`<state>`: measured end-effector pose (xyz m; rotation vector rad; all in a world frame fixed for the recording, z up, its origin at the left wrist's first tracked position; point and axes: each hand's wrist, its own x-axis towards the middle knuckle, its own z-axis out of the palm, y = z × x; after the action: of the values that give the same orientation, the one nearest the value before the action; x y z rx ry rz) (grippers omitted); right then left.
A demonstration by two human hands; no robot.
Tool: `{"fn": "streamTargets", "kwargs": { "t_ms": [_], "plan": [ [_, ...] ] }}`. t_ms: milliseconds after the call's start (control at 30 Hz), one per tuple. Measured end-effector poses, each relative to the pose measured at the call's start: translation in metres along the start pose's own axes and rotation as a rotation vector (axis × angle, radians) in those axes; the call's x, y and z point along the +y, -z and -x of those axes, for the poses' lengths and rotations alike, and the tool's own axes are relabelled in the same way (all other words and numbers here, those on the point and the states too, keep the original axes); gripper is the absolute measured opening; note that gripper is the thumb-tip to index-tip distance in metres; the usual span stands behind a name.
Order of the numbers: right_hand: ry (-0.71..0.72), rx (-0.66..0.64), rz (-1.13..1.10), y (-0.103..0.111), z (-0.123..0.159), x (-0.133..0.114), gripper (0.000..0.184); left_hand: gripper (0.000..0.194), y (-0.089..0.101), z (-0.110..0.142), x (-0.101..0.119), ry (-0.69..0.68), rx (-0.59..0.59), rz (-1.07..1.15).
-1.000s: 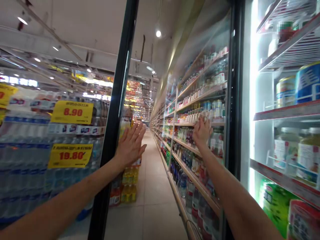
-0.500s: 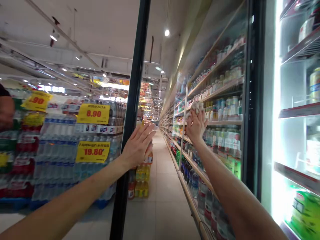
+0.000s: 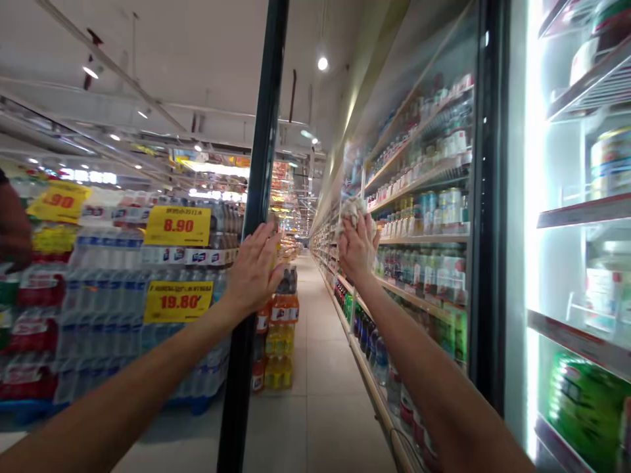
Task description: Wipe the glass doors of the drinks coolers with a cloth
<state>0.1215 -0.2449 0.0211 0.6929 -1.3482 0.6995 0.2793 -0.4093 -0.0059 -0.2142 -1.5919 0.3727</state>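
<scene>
A glass cooler door with a black frame [image 3: 263,157] stands swung out in front of me. My left hand [image 3: 254,269] lies against the frame's outer edge, fingers stretched and together, with nothing held in it. On the glass, my right hand [image 3: 357,253] presses a crumpled whitish cloth [image 3: 353,209] flat under spread fingers. Part of the cloth is hidden behind the fingers. Through the pane, or reflected in it, shelves of bottles and cans [image 3: 424,217] show beyond the right hand.
To the right, lit cooler shelves [image 3: 582,213] hold cans and bottles. Stacked packs of bottled water [image 3: 103,295] with yellow price signs [image 3: 177,225] stand at left. A person's arm [image 3: 12,223] shows at the far left edge. Pale floor tiles [image 3: 305,368] run down the aisle.
My right hand and the cloth have slid left across the glass. My left hand has shifted left and slightly down along the frame. The view has turned a little.
</scene>
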Motion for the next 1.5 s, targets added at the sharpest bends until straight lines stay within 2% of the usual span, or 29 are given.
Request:
{"fn": "streamTargets", "kwargs": {
  "t_ms": [33, 67, 167, 200, 233, 267, 300, 400, 433, 467, 533, 633, 667, 700, 733, 767, 833, 867, 900, 933, 967, 1067, 1133, 1167, 1267, 1333, 1400, 1500],
  "plan": [
    [0.024, -0.020, 0.000, 0.001, 0.003, -0.005, 0.040, 0.055, -0.001, -0.003, 0.002, 0.015, 0.005, 0.002],
    [0.125, -0.074, -0.012, 0.002, 0.009, -0.010, 0.040, 0.055, -0.003, -0.006, 0.004, 0.026, 0.012, 0.010],
    [0.596, -0.285, -0.076, 0.008, 0.039, -0.017, 0.038, 0.054, -0.008, -0.017, 0.009, 0.031, 0.014, 0.065],
    [0.682, -0.319, -0.083, 0.011, 0.045, -0.012, 0.037, 0.053, -0.010, -0.021, 0.011, 0.029, 0.009, 0.086],
    [0.689, -0.319, -0.072, 0.013, 0.048, -0.002, 0.036, 0.053, -0.012, -0.024, 0.013, 0.028, 0.001, 0.101],
    [0.611, -0.286, -0.044, 0.015, 0.046, 0.012, 0.035, 0.052, -0.015, -0.026, 0.015, 0.029, -0.011, 0.110],
    [0.461, -0.225, -0.003, 0.018, 0.041, 0.028, 0.035, 0.051, -0.018, -0.028, 0.018, 0.032, -0.028, 0.110],
    [-0.071, -0.012, 0.118, 0.022, 0.022, 0.069, 0.038, 0.049, -0.031, -0.029, 0.027, 0.054, -0.082, 0.073],
    [-0.165, 0.026, 0.141, 0.024, 0.020, 0.076, 0.039, 0.048, -0.035, -0.028, 0.030, 0.065, -0.099, 0.057],
    [-0.189, 0.033, 0.153, 0.025, 0.023, 0.077, 0.039, 0.048, -0.040, -0.027, 0.033, 0.077, -0.110, 0.043],
    [-0.044, -0.027, 0.148, 0.028, 0.040, 0.067, 0.039, 0.048, -0.050, -0.025, 0.036, 0.093, -0.106, 0.021],
    [0.393, -0.188, 0.072, 0.031, 0.076, 0.044, 0.035, 0.049, -0.060, -0.021, 0.037, 0.081, -0.086, -0.006],
    [0.504, -0.225, 0.044, 0.031, 0.084, 0.041, 0.033, 0.050, -0.062, -0.021, 0.037, 0.073, -0.088, -0.014],
    [0.550, -0.234, 0.028, 0.030, 0.088, 0.042, 0.032, 0.050, -0.063, -0.020, 0.036, 0.068, -0.092, -0.021],
    [0.518, -0.206, 0.030, 0.029, 0.089, 0.045, 0.032, 0.050, -0.063, -0.019, 0.036, 0.066, -0.102, -0.026],
    [0.408, -0.141, 0.046, 0.027, 0.086, 0.051, 0.032, 0.050, -0.063, -0.017, 0.036, 0.069, -0.111, -0.032],
    [0.095, 0.031, 0.090, 0.022, 0.081, 0.059, 0.034, 0.052, -0.061, -0.012, 0.037, 0.079, -0.128, -0.045],
    [-0.018, 0.091, 0.101, 0.019, 0.082, 0.058, 0.036, 0.053, -0.060, -0.008, 0.039, 0.083, -0.135, -0.053],
    [-0.061, 0.113, 0.097, 0.017, 0.087, 0.053, 0.037, 0.053, -0.059, -0.003, 0.040, 0.081, -0.142, -0.059],
    [-0.035, 0.092, 0.080, 0.015, 0.096, 0.045, 0.036, 0.053, -0.058, 0.002, 0.042, 0.076, -0.147, -0.065],
    [0.050, 0.037, 0.051, 0.015, 0.109, 0.034, 0.035, 0.052, -0.057, 0.007, 0.043, 0.070, -0.149, -0.070],
    [0.424, -0.179, -0.074, 0.021, 0.152, 0.002, 0.029, 0.051, -0.055, 0.021, 0.045, 0.049, -0.162, -0.082],
    [0.536, -0.229, -0.105, 0.024, 0.165, -0.003, 0.026, 0.052, -0.054, 0.029, 0.044, 0.023, -0.169, -0.092],
    [0.502, -0.201, -0.084, 0.024, 0.163, 0.001, 0.025, 0.051, -0.054, 0.033, 0.043, 0.007, -0.171, -0.099],
    [0.154, -0.004, 0.064, 0.017, 0.138, 0.024, 0.030, 0.049, -0.057, 0.040, 0.039, -0.020, -0.165, -0.116],
    [-0.005, 0.058, 0.136, 0.008, 0.122, 0.040, 0.034, 0.050, -0.063, 0.042, 0.035, -0.015, -0.174, -0.108],
    [-0.012, 0.040, 0.157, 0.000, 0.117, 0.051, 0.035, 0.050, -0.072, 0.043, 0.031, -0.001, -0.194, -0.079],
    [0.036, 0.002, 0.164, -0.011, 0.125, 0.056, 0.036, 0.050, -0.091, 0.046, 0.023, 0.031, -0.225, -0.037]
  ]
}}
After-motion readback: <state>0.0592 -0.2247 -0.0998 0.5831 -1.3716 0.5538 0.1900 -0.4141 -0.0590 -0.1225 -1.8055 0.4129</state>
